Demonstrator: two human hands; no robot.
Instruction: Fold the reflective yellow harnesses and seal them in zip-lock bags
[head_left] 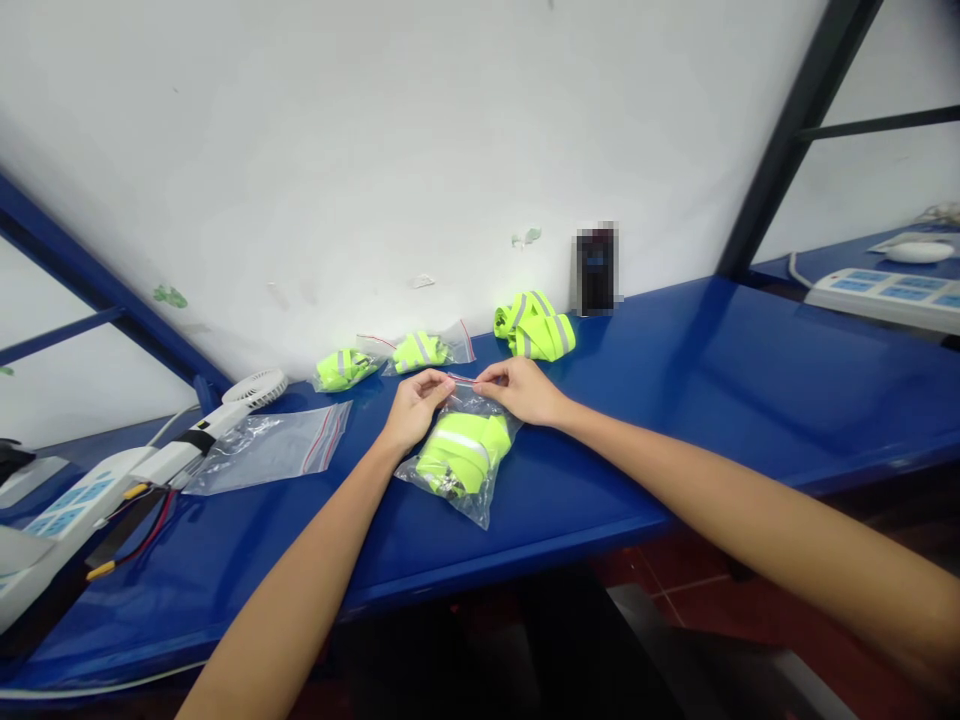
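Observation:
A clear zip-lock bag [480, 505] lies on the blue table in front of me, its zip edge turned away from me. Inside it is a folded neon-yellow reflective strap [463, 452] with a silver stripe and what looks like a metal buckle. My left hand [418, 405] pinches the left part of the zip edge between thumb and fingers. At the right part of the same edge, my right hand [525, 390] is pinching too. The two hands are a short gap apart. Whether the zip is sealed cannot be made out.
Two bagged yellow straps [345, 369] and an unbagged bundle of yellow strap [536, 328] lie along the wall. Flat empty zip-lock bags [274, 448] are at left, by a white handheld fan [259, 388] and a power strip [82, 510]. A dark pixelated object [596, 270] stands behind.

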